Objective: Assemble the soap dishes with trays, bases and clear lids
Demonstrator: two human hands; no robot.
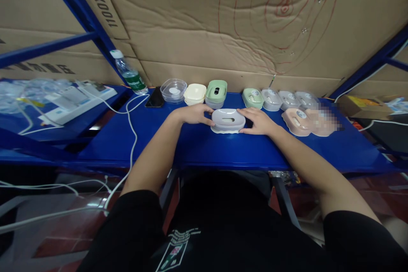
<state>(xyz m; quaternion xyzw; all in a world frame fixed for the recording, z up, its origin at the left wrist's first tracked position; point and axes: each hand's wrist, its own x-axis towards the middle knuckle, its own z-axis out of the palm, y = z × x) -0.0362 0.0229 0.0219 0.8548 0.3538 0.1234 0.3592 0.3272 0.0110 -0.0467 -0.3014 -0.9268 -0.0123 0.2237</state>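
Note:
A pale lilac-grey plastic box point(228, 115) with rounded corners and an oval slot in its lid sits in front of me on the blue table. My left hand point(198, 114) grips its left end, thumb and fingers curled round the side. At the opposite end my right hand point(257, 121) holds it, fingers along the top edge and thumb low at the near corner. A wavy pale edge shows under the front of the box. Just behind my left hand stand a green tray-like part point(217, 89) and stacked cream parts point(195, 92).
Clear plastic parts point(174, 91), a dark phone point(154, 97) and a water bottle point(130, 74) line the back left. At the right are a green box point(253, 98), several grey boxes point(272, 100) and a pink box point(296, 121). A white cable point(132, 125) crosses the left side.

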